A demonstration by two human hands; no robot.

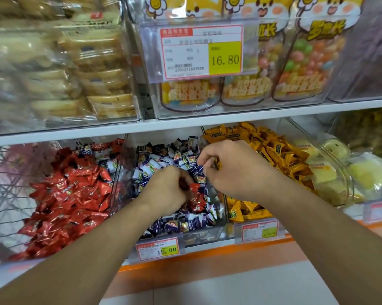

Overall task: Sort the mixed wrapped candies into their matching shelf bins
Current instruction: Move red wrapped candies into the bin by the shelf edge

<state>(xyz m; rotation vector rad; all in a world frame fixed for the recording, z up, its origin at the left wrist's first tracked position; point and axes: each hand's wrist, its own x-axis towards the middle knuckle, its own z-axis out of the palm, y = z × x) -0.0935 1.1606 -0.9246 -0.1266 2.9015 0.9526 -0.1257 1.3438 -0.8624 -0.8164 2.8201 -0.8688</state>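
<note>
Three clear candy bins sit side by side on the lower shelf: the red candy bin (114, 172) at left, the purple-and-white candy bin (218, 219) in the middle, the yellow candy bin (231, 219) at right. Both hands are over the middle bin. The left hand (165, 190) has its fingers curled round several red candies (195, 197). The right hand (234, 168) pinches a yellow candy (217, 165) by the far right edge of the middle bin.

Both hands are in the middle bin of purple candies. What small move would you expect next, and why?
Probably the left hand lifts its red candies out and carries them left to the red bin, since they don't match the purple candies around them. The right hand seems to pinch a yellow candy.
</note>
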